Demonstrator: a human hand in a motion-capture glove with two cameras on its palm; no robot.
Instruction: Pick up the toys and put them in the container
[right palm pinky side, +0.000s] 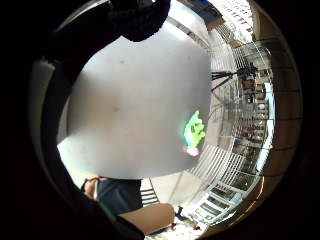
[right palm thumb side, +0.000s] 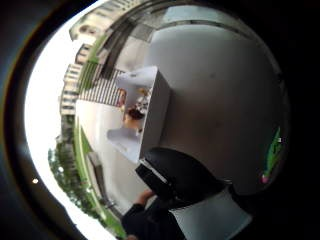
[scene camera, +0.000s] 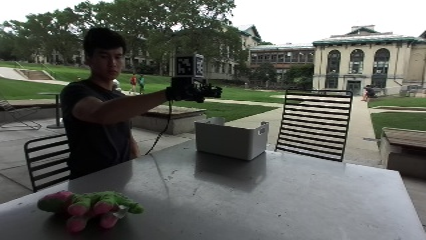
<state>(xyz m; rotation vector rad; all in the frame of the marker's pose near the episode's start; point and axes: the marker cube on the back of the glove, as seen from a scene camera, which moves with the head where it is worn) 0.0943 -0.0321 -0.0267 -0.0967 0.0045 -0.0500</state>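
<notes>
Outdoors, a grey counter (scene camera: 279, 195) carries a white container (scene camera: 231, 138) at its far edge, with small things inside it. Above the container hangs the gloved right hand (scene camera: 188, 92); whether its fingers are curled cannot be told. Well apart from the container, near the counter's front corner, lies a green and pink plush toy (scene camera: 88, 206).

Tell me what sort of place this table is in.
Outdoors, probably a campus or park courtyard: lawns and trees behind, a large stone building, and metal slatted chairs round a grey table where a white container and a green-and-pink toy sit.
</notes>
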